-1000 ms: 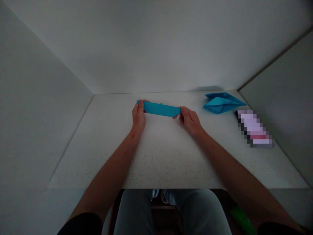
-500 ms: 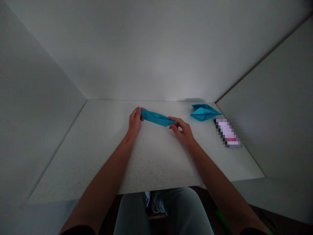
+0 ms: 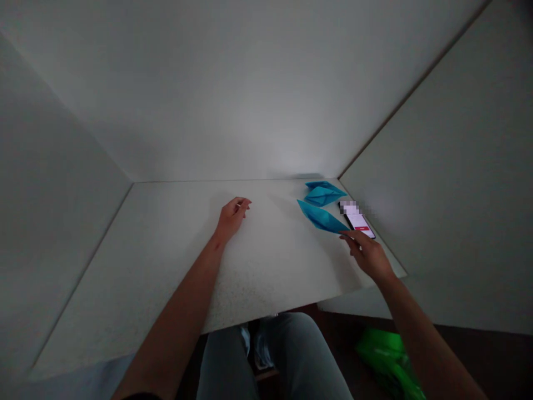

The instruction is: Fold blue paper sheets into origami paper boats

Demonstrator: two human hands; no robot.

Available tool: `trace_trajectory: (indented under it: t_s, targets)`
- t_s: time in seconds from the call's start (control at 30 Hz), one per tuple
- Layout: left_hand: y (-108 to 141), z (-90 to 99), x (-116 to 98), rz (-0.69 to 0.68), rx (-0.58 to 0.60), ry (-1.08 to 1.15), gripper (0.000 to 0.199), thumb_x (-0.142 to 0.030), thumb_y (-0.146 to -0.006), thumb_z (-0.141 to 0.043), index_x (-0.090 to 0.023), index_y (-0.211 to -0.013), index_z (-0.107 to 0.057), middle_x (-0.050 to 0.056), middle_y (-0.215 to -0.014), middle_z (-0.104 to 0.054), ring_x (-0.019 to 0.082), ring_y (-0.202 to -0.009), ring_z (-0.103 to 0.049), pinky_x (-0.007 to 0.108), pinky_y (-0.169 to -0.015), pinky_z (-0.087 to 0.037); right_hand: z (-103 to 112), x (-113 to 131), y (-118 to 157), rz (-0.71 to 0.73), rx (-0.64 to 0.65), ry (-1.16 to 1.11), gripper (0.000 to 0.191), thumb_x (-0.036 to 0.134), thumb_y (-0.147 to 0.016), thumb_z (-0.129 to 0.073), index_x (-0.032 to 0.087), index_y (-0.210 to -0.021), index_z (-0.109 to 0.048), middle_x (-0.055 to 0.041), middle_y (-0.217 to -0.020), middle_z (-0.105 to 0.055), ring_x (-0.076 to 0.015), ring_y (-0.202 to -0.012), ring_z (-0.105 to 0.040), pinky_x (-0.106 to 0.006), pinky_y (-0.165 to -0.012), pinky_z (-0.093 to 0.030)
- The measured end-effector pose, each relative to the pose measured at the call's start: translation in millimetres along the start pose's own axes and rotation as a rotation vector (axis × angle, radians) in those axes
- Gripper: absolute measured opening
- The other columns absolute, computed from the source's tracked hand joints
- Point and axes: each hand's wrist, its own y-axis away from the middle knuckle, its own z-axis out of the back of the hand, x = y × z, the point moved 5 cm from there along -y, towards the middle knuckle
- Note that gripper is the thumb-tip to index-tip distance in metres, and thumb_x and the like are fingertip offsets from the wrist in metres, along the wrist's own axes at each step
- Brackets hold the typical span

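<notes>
My right hand pinches the right tip of a folded blue paper boat, held slightly tilted above the right side of the white table. Just behind it rest other blue folded paper boats, close together near the back wall; their overlap hides how many there are. My left hand is over the middle of the table, its fingers curled in and touching, with nothing visible in them.
A phone with a lit screen lies by the table's right edge, partly behind my right hand. White walls enclose the table at the back and sides. On the floor at lower right is a green plastic bag.
My left hand has let go of the paper boat. My right hand has carried it to the right, beside the other boats. The view has turned a little to the right.
</notes>
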Motion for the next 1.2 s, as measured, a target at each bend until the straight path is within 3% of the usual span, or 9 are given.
trace_trajectory:
  t_s: [0.1,0.17,0.3,0.47,0.6,0.77,0.93,1.07,1.2]
  targets:
    - [0.5,0.4,0.6,0.020,0.013,-0.035,0.040,-0.057,-0.095,-0.064,-0.020,-0.099,-0.076,0.004,-0.084,-0.073,0.013,-0.063,-0.061,0.025,-0.060,-0.046,18.9,-43.0,-19.1,-0.068,0.033,0.130,0.038,0.039,-0.104,-0.052,0.023,-0.126,-0.077,-0.0135,-0.104,-0.082,-0.0265,-0.073,-0.075,-0.039,-0.067,-0.060]
    - [0.7,1.1,0.5,0.035,0.013,-0.049,0.039,-0.056,-0.094,-0.063,-0.020,-0.100,-0.076,0.004,-0.084,-0.073,0.014,-0.064,-0.061,0.026,-0.061,-0.047,30.4,-62.2,-34.1,-0.171,0.004,0.258,0.047,0.032,-0.101,-0.052,0.025,-0.144,-0.070,-0.0132,-0.117,-0.081,-0.0284,-0.090,-0.077,-0.040,-0.076,-0.061]
    - [1.1,0.8,-0.8,0.048,0.025,-0.068,0.038,-0.054,-0.093,-0.062,-0.020,-0.101,-0.076,0.003,-0.085,-0.073,0.014,-0.066,-0.062,0.027,-0.065,-0.049,38.0,-63.9,-40.0,-0.249,-0.061,0.282,0.051,0.026,-0.102,-0.046,0.024,-0.147,-0.069,-0.0138,-0.127,-0.078,-0.0265,-0.098,-0.075,-0.041,-0.089,-0.061]
    - [1.1,0.7,-0.3,0.062,0.023,-0.083,0.038,-0.054,-0.092,-0.063,-0.020,-0.100,-0.076,0.003,-0.085,-0.073,0.014,-0.066,-0.063,0.027,-0.064,-0.049,14.7,-42.7,-4.6,-0.273,-0.009,0.163,0.039,0.039,-0.101,-0.055,0.024,-0.129,-0.077,-0.0115,-0.109,-0.079,-0.0195,-0.069,-0.067,-0.037,-0.074,-0.058]
    - [1.3,1.8,0.3,0.074,0.022,-0.092,0.039,-0.055,-0.091,-0.064,-0.020,-0.101,-0.076,0.003,-0.085,-0.073,0.014,-0.067,-0.063,0.028,-0.066,-0.050,-7.2,-30.1,14.7,-0.319,0.062,0.085,0.045,0.043,-0.100,-0.059,0.029,-0.142,-0.069,-0.0050,-0.100,-0.080,-0.0167,-0.061,-0.064,-0.032,-0.063,-0.052]
    - [1.8,3.8,-2.6,0.073,0.014,-0.091,0.041,-0.057,-0.088,-0.065,-0.019,-0.100,-0.076,0.004,-0.084,-0.073,0.015,-0.066,-0.062,0.028,-0.065,-0.051,-26.3,-26.5,-5.7,-0.380,0.025,0.063,0.060,0.042,-0.099,-0.063,0.028,-0.156,-0.053,-0.0037,-0.104,-0.080,-0.0177,-0.064,-0.066,-0.031,-0.062,-0.048]
    - [2.3,3.8,-2.6,0.088,0.012,-0.079,0.041,-0.058,-0.088,-0.066,-0.019,-0.100,-0.075,0.004,-0.084,-0.073,0.015,-0.067,-0.063,0.028,-0.065,-0.050,-42.7,-40.8,-32.0,-0.469,-0.018,0.120,0.035,0.039,-0.099,-0.065,0.023,-0.129,-0.071,-0.0067,-0.096,-0.079,-0.0233,-0.078,-0.072,-0.032,-0.067,-0.049]
    - [3.7,3.2,-2.5,0.077,0.011,-0.055,0.040,-0.056,-0.092,-0.064,-0.019,-0.102,-0.076,0.004,-0.086,-0.074,0.015,-0.067,-0.063,0.028,-0.066,-0.051,-48.3,-26.4,-27.0,-0.268,-0.141,0.071,0.025,0.038,-0.103,-0.058,0.022,-0.110,-0.075,-0.0106,-0.099,-0.078,-0.0230,-0.074,-0.068,-0.037,-0.071,-0.055]
    - [3.8,1.0,-3.6,0.038,0.038,-0.059,0.042,-0.059,-0.097,-0.060,-0.020,-0.102,-0.075,0.004,-0.086,-0.073,0.014,-0.065,-0.062,0.027,-0.063,-0.050,-57.6,28.0,-28.7,0.050,-0.248,-0.139,0.022,0.038,-0.108,-0.057,0.024,-0.108,-0.074,-0.0089,-0.097,-0.076,-0.0192,-0.070,-0.066,-0.034,-0.065,-0.056]
